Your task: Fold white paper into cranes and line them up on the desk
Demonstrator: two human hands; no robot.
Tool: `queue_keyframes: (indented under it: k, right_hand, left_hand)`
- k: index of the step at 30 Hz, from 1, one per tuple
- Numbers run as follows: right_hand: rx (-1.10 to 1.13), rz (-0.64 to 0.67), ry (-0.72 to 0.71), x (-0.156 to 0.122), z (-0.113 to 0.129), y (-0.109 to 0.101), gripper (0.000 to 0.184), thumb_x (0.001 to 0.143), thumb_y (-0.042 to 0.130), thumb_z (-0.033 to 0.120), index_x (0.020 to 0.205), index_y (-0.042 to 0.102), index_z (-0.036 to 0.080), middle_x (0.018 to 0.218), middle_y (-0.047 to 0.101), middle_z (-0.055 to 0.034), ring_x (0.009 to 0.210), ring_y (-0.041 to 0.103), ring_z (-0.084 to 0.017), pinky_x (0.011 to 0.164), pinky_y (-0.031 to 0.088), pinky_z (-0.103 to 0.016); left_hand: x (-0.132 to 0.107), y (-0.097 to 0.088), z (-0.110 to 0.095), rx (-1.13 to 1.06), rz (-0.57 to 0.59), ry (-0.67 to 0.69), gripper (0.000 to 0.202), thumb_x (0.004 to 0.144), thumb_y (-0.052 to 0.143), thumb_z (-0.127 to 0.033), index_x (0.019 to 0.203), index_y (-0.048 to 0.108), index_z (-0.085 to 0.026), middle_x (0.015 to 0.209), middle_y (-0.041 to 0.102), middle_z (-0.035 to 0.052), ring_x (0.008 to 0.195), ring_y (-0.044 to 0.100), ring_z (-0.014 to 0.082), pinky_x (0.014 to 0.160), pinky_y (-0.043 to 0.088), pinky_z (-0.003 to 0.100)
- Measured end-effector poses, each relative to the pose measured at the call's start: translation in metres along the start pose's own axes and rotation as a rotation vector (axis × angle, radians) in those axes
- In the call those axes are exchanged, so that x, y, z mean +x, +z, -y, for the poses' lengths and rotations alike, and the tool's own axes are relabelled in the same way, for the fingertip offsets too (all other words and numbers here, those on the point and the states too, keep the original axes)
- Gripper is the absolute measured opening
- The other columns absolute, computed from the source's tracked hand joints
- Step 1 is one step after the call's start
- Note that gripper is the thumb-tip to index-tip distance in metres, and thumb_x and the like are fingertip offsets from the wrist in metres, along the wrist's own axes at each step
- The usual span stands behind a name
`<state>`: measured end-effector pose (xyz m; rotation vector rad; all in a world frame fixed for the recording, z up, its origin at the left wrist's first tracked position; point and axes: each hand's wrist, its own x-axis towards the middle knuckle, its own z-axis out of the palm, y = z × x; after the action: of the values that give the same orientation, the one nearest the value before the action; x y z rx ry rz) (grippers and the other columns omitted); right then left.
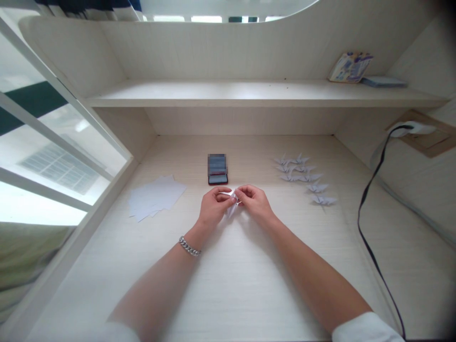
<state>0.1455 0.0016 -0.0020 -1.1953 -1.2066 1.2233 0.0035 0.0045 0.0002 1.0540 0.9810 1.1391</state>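
Note:
Both hands meet over the middle of the desk around a small folded white paper (232, 209). My left hand (214, 205), with a chain bracelet (189, 246) at its wrist, pinches the paper from the left between thumb and fingers. From the other side, my right hand (253, 198) grips its upper part with thumb and forefinger. Fingers cover much of the paper, so its exact shape is partly hidden. Just beyond the left hand lies a phone (217, 179) with a blurred screen. Several folded paper cranes (317, 188) stand in rows to the right.
Loose white paper sheets (156, 197) overlap at the left of the desk (228, 294). A black cable (364, 204) runs down the right side from a plug (409, 128). Above the back is a shelf (228, 90) bearing a small patterned box (351, 67).

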Motion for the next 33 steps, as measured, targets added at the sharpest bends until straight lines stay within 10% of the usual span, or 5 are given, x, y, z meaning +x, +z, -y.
queue_keyframes:
  k: [9, 33]
  right_hand:
    - [-0.105, 0.197, 0.049, -0.0034, 0.0030, 0.0002, 0.034, 0.068, 0.064, 0.048, 0.070, 0.060, 0.015, 0.060, 0.060, -0.0017, 0.053, 0.054, -0.012, 0.051, 0.043, -0.023]
    - [-0.191, 0.238, 0.018, -0.0060, 0.0037, 0.0007, 0.020, 0.073, 0.059, 0.036, 0.071, 0.059, 0.016, 0.063, 0.058, 0.0001, 0.055, 0.053, -0.012, 0.053, 0.041, -0.023]
  left_hand:
    - [0.0004, -0.0014, -0.0011, -0.044, -0.090, 0.036, 0.043, 0.058, 0.076, -0.029, 0.095, 0.061, -0.013, 0.069, 0.069, 0.0044, 0.061, 0.063, 0.0138, 0.063, 0.049, 0.026]
    - [0.0040, -0.0031, 0.0017, -0.061, -0.181, 0.106, 0.041, 0.059, 0.075, -0.028, 0.093, 0.059, -0.013, 0.058, 0.060, -0.0021, 0.054, 0.057, 0.0084, 0.055, 0.044, 0.020]
